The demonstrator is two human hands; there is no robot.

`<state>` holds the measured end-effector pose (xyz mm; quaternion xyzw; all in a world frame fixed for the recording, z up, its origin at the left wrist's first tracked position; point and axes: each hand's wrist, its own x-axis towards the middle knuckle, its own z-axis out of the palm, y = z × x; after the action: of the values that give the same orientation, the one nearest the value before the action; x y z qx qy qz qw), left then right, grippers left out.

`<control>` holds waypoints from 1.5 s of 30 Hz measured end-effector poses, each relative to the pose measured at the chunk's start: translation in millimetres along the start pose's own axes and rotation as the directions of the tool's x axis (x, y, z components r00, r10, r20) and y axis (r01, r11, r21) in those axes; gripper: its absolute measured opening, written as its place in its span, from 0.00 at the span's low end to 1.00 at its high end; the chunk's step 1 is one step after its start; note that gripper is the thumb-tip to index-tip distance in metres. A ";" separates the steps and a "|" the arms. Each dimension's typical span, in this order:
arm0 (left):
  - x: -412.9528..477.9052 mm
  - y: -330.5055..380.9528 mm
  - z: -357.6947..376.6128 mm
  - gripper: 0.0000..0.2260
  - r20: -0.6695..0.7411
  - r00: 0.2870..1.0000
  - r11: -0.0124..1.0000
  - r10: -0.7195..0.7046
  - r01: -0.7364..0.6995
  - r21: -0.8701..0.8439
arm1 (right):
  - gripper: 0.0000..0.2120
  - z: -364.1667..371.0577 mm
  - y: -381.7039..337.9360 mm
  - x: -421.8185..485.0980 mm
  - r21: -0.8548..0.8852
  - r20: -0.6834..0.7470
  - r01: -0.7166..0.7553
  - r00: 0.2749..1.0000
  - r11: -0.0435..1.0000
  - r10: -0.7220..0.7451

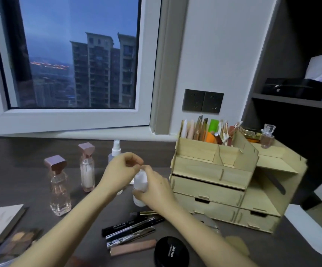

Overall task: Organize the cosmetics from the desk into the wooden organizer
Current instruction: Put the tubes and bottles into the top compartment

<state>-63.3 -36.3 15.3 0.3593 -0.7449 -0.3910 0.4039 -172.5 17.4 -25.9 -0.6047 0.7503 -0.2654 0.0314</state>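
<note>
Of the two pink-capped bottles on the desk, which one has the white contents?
The farther bottle, beside the spray bottle; it looks milky white inside. The nearer bottle on the left is clear.

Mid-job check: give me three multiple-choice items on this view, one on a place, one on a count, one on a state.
1. Where is the wooden organizer, from the white bottle? A left; B right; C beyond the window.
2. Pink-capped bottles standing on the desk: A one; B two; C four.
3. The white bottle is: A lying untouched; B in a drawer; C held in both hands.
Answers: 1 B, it stands to the bottle's right. 2 B, both stand left of the hands. 3 C, the right hand grips its body and the left hand pinches its top.
</note>
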 end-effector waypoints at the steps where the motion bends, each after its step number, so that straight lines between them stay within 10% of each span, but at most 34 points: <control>1: 3.5 3.4 1.3 0.08 -0.016 1.000 0.998 -0.004 0.003 -0.071 | 0.27 -10.2 0.3 -5.2 0.036 -0.069 0.024 0.997 0.999 -0.021; 11: 54.6 27.0 68.0 0.05 0.035 0.999 0.974 -0.010 0.018 -0.225 | 0.26 -151.7 38.5 11.3 0.221 -0.654 0.180 0.756 0.959 0.009; 21: 78.8 33.4 120.1 0.17 0.089 0.990 0.982 0.105 -0.117 0.147 | 0.31 -190.6 107.1 87.0 0.009 -0.475 -0.006 0.880 1.000 0.009; 40: 73.5 34.3 113.6 0.19 0.167 0.983 0.980 0.080 -0.108 0.166 | 0.15 -170.2 118.2 105.0 -0.305 -0.336 -0.254 0.931 0.918 0.146; 45: 57.7 31.5 85.8 0.17 0.176 0.979 0.995 0.098 -0.097 -0.011 | 0.08 -154.5 72.0 72.3 -0.425 -0.555 -0.052 0.804 0.904 -0.215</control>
<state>-169.9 -46.6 29.7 0.2858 -0.7941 -0.4019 0.3553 -312.7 15.5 94.9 -0.5169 0.7341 -0.2732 -0.3454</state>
